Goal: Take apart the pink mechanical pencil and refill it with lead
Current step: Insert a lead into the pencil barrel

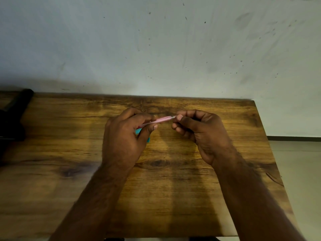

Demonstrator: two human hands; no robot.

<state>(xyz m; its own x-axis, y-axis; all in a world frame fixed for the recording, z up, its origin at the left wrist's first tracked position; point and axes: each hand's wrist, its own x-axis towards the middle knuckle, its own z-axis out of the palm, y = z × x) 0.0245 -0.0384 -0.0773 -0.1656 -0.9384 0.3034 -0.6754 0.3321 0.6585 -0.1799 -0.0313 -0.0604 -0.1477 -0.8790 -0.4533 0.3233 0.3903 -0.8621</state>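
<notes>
Your left hand (125, 134) grips the pink mechanical pencil (159, 120) above the wooden table (173, 188). Your right hand (196, 129) pinches its pale tip end between thumb and forefinger. A teal object (138, 130) shows under your left fingers.

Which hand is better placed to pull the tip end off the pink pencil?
Right, probably. The right hand already pinches the tip end of the pink mechanical pencil, while the left hand grips the barrel.

Dim, warm light; soft focus, bowed edges.
</notes>
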